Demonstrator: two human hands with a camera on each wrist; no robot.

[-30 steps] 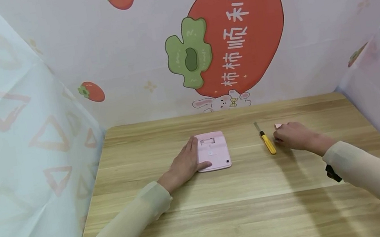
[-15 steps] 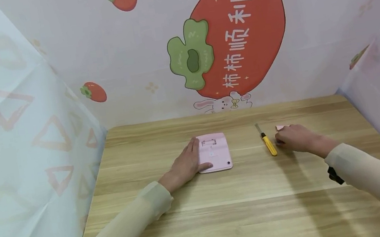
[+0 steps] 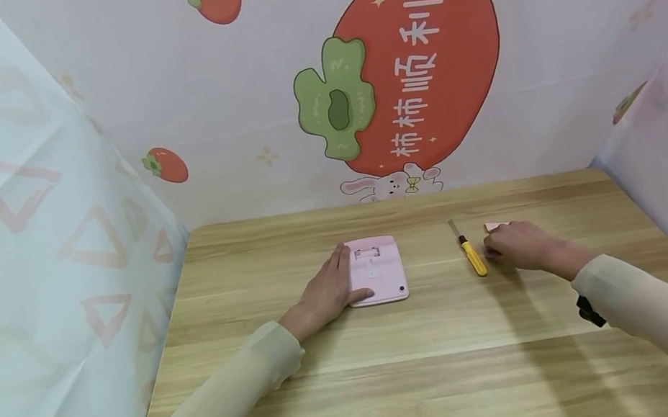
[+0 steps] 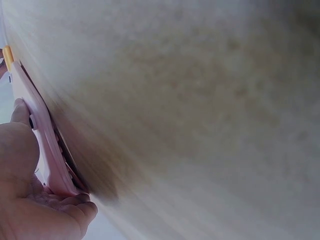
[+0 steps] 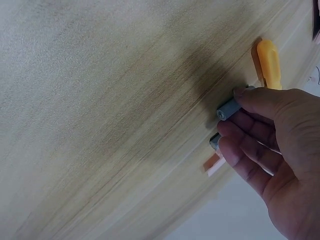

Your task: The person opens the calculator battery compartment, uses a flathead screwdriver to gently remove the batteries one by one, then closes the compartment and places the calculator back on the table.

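A pink calculator lies face down on the table, its small battery compartment uncovered and with no battery showing inside. My left hand grips its left side, thumb across the back and fingers along the edge. To the right, my right hand pinches a grey cylindrical battery between thumb and fingers, low over the wood. A second dark battery shows partly behind the fingertips. Just past that hand lies a small pink cover, partly hidden by it.
A yellow-handled screwdriver lies between the calculator and my right hand, its metal shaft pointing to the back. Printed fabric walls stand behind the wooden table and on both sides.
The head view has shifted slightly. Both hands stay nearly where they were, and a little more of the pink cover shows beyond my right hand.
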